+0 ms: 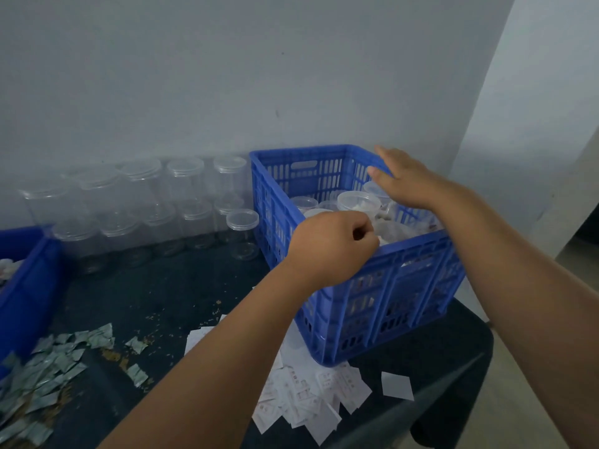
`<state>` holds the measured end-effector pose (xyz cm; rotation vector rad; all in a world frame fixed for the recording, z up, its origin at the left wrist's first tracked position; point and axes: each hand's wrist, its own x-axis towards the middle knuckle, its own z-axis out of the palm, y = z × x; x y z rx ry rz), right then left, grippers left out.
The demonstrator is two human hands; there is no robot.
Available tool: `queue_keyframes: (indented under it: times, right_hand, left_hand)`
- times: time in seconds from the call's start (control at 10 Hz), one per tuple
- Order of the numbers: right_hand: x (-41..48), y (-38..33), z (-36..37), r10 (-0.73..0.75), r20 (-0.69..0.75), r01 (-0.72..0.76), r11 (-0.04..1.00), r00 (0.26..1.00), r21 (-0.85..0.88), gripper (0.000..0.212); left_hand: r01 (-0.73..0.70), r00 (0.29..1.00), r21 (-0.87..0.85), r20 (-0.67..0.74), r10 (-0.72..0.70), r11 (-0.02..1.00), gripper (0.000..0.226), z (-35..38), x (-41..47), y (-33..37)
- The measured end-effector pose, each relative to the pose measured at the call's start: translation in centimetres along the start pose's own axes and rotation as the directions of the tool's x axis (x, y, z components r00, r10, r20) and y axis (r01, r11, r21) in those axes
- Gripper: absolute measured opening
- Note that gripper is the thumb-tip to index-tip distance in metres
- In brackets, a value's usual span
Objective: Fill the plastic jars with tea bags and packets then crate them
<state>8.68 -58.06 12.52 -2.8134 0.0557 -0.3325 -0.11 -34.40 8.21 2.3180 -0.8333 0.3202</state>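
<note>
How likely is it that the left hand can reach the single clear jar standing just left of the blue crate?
Probably yes. The left hand is at the near-left rim of the blue crate, and the single jar stands just outside that wall, lid on, with nothing covering it.

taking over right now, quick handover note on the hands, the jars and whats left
Left hand: curled at the near corner of the blue crate; can't tell if it grips anything.
Right hand: flat, fingers straight, above the filled jars in the crate.
Done: several filled jars crated.
Left: many empty jars stacked by the wall; green packets and white packets loose on the table.
</note>
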Motion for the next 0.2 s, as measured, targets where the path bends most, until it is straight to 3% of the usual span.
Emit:
queue_keyframes:
  times: [0.1,0.2]
  right_hand:
    - [-3.4,-3.9,-1.0,-0.157,-0.098,0.17,0.974,0.983,0.152,0.052]
    - [-7.0,-8.0,-0.7,-0.32,-0.138,0.343,0.916,0.937,0.205,0.036]
  left_hand:
    - [0.007,1.0,-0.106,-0.011,-0.008,0.994,0.02,-0.8,-0.6,0.3]
    - [-0.008,0.997,-0.416,-0.075,-0.026,0.909,0.021,-1.6,-1.3,0.7]
